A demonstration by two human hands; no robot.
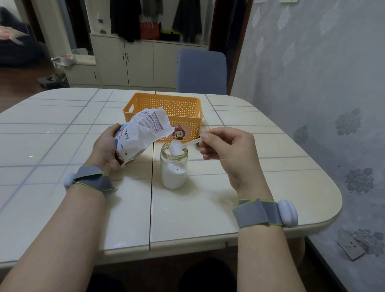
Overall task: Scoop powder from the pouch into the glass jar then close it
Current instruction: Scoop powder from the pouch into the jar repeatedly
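A clear glass jar [174, 167] stands upright and lidless in the middle of the table, about half full of white powder. My right hand [227, 152] pinches the handle of a white plastic spoon [190, 144]. The spoon's bowl, heaped with powder, hovers over the jar's mouth. Left of the jar, my left hand [105, 148] grips a white printed pouch [140, 135] near its bottom. The pouch is tilted, and its torn open top leans toward the jar. No lid is in view.
An orange plastic basket [166, 108] with a cartoon sticker sits just behind the jar and pouch. A blue chair [202, 71] stands at the table's far side. A wallpapered wall runs close along the right. The tiled table [53, 138] ends near my body.
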